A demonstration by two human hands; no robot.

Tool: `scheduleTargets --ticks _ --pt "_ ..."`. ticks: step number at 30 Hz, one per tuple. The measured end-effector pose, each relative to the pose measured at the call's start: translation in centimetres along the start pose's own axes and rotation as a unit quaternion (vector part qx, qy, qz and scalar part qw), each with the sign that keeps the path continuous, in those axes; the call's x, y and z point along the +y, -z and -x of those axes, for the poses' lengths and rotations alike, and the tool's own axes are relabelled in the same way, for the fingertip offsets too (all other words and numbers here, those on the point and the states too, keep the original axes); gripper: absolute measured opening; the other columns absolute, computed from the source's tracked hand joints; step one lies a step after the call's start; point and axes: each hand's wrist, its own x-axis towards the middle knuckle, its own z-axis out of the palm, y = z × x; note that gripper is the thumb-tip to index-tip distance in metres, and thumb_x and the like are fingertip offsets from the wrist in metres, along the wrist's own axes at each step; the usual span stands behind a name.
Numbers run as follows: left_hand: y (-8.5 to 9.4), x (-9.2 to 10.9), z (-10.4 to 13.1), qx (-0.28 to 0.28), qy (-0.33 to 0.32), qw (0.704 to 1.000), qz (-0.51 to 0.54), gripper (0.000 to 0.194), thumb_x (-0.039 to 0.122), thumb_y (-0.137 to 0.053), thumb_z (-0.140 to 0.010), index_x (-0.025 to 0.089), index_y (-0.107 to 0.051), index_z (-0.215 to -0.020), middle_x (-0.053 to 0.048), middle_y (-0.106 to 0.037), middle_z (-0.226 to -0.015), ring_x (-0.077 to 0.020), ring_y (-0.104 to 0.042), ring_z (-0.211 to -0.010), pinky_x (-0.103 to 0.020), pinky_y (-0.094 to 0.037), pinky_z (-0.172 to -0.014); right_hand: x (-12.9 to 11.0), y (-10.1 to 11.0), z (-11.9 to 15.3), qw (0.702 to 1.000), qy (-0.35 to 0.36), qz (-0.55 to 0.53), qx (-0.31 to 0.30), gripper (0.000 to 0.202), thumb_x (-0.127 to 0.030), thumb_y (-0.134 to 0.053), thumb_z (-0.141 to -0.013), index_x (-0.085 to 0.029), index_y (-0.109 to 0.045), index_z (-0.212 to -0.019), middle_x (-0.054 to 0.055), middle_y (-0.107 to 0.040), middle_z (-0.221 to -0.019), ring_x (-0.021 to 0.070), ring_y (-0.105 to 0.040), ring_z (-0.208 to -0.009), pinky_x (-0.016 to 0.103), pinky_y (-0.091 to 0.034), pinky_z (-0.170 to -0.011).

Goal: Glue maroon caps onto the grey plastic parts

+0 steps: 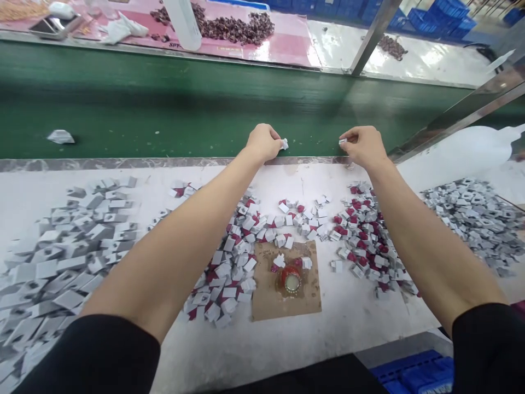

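Note:
Over the near edge of a green conveyor belt (pixel 180 115), my left hand (pixel 264 143) pinches a small white piece (pixel 284 144). To its right, my right hand (pixel 363 145) holds another small white piece (pixel 342 141) between thumb and fingers, also above the belt edge. Below my hands, white pieces with dark red parts (pixel 238 257) lie in loose heaps on the white table (pixel 287 345). A brown cardboard square (pixel 266 301) carries a small red round container (pixel 292 280) with a pale opening, and two such pieces lie beside it.
Grey-white blocks (pixel 61 262) are piled at the left, and smaller ones (pixel 476 219) at the right. A white bottle (pixel 451 153) lies near a metal post (pixel 373 38). One crumpled white item (pixel 61 137) rests on the belt. Blue crates (pixel 422 372) stand at the lower right.

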Motion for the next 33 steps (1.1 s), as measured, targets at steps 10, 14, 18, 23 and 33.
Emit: scheduleTargets --ticks 10,14,18,23,33 --pt "4.4 3.2 8.8 -0.01 -0.06 0.998 0.014 0.027 0.0 -0.081 -0.095 0.018 -0.078 -0.115 -0.015 -0.08 -0.129 -0.0335 -0.075 -0.123 -0.049 -0.059 -0.114 -7.2 0.0 13.2 0.893 0.005 -0.423 -0.152 0.031 -0.039 -0.103 -0.09 -0.026 -0.091 -0.115 0.005 -0.09 -0.109 0.0255 -0.089 -0.106 0.05 -0.075 -0.109" --pt "6.0 4.4 18.7 -0.158 -0.086 0.966 0.184 0.018 0.024 -0.075 -0.111 0.022 -0.08 -0.129 -0.009 -0.086 -0.115 -0.0276 -0.082 -0.106 -0.041 -0.067 -0.091 -9.1 0.2 18.8 0.881 0.0 -0.439 -0.175 0.027 -0.043 -0.1 -0.096 -0.032 -0.093 -0.119 0.003 -0.09 -0.107 0.0222 -0.086 -0.094 0.042 -0.076 -0.09" --pt "6.4 3.5 26.4 -0.105 -0.065 0.96 0.25 0.005 0.024 -0.075 -0.111 0.025 -0.079 -0.113 -0.004 -0.085 -0.105 -0.0213 -0.082 -0.099 -0.036 -0.068 -0.089 -10.0 0.3 24.5 0.928 0.062 -0.334 -0.153 0.017 -0.038 -0.09 -0.107 -0.038 -0.094 -0.124 0.005 -0.089 -0.107 0.0245 -0.083 -0.089 0.043 -0.074 -0.08" --pt "6.5 2.3 33.0 -0.109 0.016 0.967 0.23 0.016 0.034 -0.069 -0.118 0.025 -0.081 -0.113 -0.003 -0.083 -0.099 -0.0202 -0.08 -0.09 -0.034 -0.067 -0.081 -9.5 0.5 30.5 0.947 0.179 -0.216 -0.157 0.028 -0.027 -0.086 -0.109 -0.046 -0.093 -0.128 0.006 -0.09 -0.116 0.0312 -0.085 -0.105 0.043 -0.072 -0.084" --pt "12.6 -7.1 41.2 0.233 0.037 0.935 -0.264 0.021 0.034 -0.072 -0.112 0.024 -0.082 -0.126 -0.014 -0.077 -0.118 -0.0375 -0.072 -0.115 -0.053 -0.063 -0.099 -4.4 0.7 36.8 0.978 0.073 -0.164 -0.107 0.016 -0.03 -0.084 -0.109 -0.038 -0.092 -0.121 0.003 -0.091 -0.115 0.0244 -0.088 -0.101 0.029 -0.072 -0.082"
